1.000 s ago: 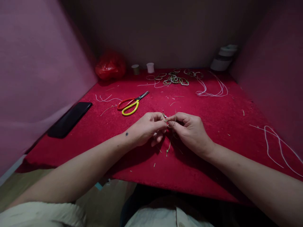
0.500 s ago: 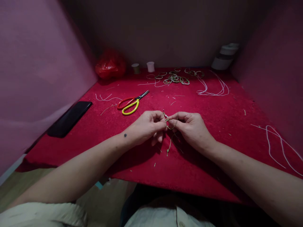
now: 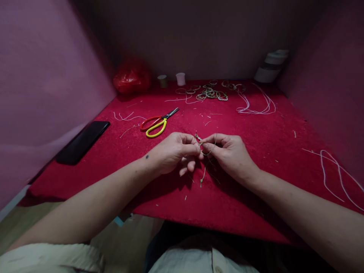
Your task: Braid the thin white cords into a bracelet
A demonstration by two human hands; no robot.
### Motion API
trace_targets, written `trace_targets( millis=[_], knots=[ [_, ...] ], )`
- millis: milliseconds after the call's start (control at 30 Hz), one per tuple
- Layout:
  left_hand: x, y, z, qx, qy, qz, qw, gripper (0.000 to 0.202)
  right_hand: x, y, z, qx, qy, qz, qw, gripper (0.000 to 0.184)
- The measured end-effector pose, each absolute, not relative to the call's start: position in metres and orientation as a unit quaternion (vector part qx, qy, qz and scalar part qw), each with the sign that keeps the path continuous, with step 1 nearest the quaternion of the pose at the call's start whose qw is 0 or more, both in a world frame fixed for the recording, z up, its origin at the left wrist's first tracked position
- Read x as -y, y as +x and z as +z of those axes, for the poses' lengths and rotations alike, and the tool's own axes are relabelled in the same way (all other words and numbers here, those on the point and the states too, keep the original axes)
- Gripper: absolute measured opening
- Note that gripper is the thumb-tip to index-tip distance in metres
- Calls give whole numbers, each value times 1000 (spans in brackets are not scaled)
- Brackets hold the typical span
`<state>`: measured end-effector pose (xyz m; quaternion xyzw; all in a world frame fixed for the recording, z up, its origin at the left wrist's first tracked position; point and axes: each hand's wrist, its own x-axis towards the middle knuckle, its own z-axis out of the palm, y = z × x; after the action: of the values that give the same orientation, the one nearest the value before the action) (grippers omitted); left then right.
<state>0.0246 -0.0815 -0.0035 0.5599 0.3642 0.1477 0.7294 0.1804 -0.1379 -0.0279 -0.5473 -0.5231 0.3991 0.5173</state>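
Between my hands is a thin green cord bracelet with a small white part near its top end. My left hand pinches it between thumb and forefinger, the other fingers loosely curled beneath. From the other side, my right hand pinches the green cord, and a loose loop of it rises past the fingers. The cord's tail ends hang down over the red cloth, one with a small knot. My fingertips hide part of the knotting.
Scissors with red and yellow handles lie ahead to the left, near a black phone. Farther back are a red plastic bag, two thread spools, a pile of cord bracelets and a bottle. White cords lie at right.
My left thumb and fingers have shifted slightly on the cord. The cord loop by my right fingers is a little larger and farther right. My right hand has hardly moved.
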Motion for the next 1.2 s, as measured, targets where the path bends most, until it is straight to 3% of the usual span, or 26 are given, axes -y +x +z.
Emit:
trace_targets(
  millis=[467,1000,1200],
  knots=[
    [83,25,-3,-361,565,148,727,2,138,180,-27,526,-537,399,524,14],
    [82,33,-9,-358,429,176,810,13,139,179,-34,626,-559,216,499,19],
    [83,31,-10,-370,437,173,801,13,139,180,-34,611,-560,245,504,19]
  ],
)
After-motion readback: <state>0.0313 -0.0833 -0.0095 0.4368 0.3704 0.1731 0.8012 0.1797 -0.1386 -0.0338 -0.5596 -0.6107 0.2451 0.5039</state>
